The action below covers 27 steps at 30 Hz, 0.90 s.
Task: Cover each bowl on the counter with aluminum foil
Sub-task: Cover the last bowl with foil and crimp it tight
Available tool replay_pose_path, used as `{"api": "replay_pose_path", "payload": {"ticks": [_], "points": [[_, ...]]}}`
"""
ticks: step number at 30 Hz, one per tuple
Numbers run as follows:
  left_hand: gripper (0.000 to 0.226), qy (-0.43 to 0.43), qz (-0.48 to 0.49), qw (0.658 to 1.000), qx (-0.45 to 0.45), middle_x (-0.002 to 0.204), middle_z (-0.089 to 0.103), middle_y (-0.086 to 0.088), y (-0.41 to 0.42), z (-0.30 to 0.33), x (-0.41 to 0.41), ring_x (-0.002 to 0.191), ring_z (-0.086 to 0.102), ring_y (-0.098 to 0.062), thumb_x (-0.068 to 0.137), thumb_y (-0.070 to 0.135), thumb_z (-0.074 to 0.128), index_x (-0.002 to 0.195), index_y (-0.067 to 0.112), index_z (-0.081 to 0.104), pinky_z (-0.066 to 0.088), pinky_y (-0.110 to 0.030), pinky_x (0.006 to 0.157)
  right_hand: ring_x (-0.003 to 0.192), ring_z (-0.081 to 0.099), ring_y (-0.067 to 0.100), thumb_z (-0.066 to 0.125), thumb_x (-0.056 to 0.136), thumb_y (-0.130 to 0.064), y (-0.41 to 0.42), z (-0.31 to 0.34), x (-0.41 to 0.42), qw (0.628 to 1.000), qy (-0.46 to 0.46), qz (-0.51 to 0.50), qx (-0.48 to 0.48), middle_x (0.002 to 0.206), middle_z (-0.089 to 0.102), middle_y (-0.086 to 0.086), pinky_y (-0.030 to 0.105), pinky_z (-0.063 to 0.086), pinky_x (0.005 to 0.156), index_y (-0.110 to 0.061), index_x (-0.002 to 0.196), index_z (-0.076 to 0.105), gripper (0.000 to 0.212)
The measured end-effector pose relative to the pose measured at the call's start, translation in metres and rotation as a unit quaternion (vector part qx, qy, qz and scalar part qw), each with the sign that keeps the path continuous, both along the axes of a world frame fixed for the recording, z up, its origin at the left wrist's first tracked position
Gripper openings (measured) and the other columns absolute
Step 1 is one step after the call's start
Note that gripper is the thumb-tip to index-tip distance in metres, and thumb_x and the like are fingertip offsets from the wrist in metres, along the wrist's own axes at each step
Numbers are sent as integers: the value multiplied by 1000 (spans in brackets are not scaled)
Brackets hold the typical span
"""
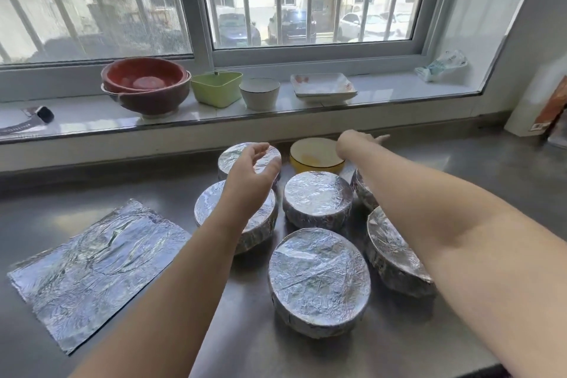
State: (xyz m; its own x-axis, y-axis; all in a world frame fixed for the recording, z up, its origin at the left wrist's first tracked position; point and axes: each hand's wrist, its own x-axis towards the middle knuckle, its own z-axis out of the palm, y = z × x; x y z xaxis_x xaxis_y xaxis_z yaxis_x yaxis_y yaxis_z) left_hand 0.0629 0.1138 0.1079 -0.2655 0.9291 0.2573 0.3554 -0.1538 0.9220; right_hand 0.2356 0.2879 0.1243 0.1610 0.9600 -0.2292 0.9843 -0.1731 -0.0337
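Observation:
Several foil-covered bowls stand grouped on the steel counter [306, 356], among them a near one [319, 281] and a middle one [317, 198]. A yellow bowl [316, 154] at the back of the group is uncovered. A loose, crinkled sheet of aluminum foil [92, 267] lies flat to the left. My left hand [250, 176] hovers open above the far-left covered bowl [242, 154], holding nothing. My right hand [359, 139] reaches past the yellow bowl's right rim, fingers extended toward the wall; its palm is hidden.
On the windowsill [214, 115] stand stacked red bowls [145, 84], a green container [216, 87], a white cup-like bowl [259, 95], a square plate [323, 86] and a plastic bag [441, 66]. A box [549, 110] leans at the right wall.

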Motion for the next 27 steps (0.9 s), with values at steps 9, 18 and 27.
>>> {"api": "replay_pose_path", "payload": {"ticks": [9, 18, 27], "points": [[32, 30, 46, 998, -8, 124, 57, 11, 9, -15, -6, 120, 49, -4, 96, 24, 59, 127, 21, 58, 33, -22, 95, 124, 47, 45, 46, 94, -8, 31, -29, 6, 999, 33, 15, -19, 104, 59, 17, 77, -4, 107, -4, 109, 59, 20], [25, 57, 73, 994, 52, 119, 57, 13, -6, -14, -13, 117, 53, -13, 95, 19, 59, 119, 26, 58, 43, -26, 98, 122, 53, 37, 44, 92, -13, 6, -2, 19, 974, 182, -23, 135, 124, 62, 18, 46, 30, 110, -6, 116, 59, 29], [33, -85, -10, 992, 88, 136, 50, 3, -46, 15, -5, 127, 46, -9, 103, 17, 41, 135, 21, 47, 35, -24, 103, 73, 61, 23, 35, 98, -13, -89, 58, -13, 874, 465, 65, 124, 99, 65, 13, 23, 51, 58, -8, 112, 54, 24]]}}
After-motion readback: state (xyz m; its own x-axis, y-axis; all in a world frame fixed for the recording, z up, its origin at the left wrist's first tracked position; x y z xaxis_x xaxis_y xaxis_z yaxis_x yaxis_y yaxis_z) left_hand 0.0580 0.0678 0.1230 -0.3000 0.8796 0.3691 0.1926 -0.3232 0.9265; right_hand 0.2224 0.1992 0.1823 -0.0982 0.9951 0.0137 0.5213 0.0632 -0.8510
